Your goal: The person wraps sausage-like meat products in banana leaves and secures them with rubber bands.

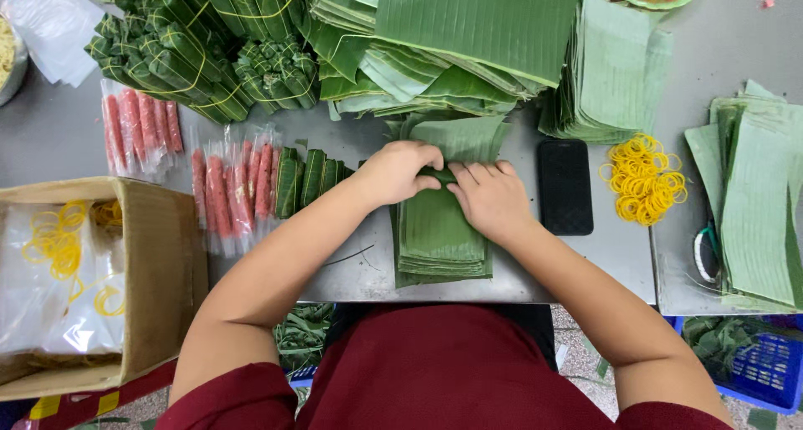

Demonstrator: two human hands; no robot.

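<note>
Both hands meet on a stack of banana leaves (pixel 439 229) on the table (pixel 351 271). Left hand (pixel 400 171) and right hand (pixel 489 197) have fingers curled tight around a leaf roll (pixel 437 176) between them.

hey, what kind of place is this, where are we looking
Probably a small food-wrapping workbench: stacks of cut banana leaves, pink sausage sticks in plastic sleeves, tied leaf-wrapped bundles and loose yellow rubber bands on a metal table.
</note>
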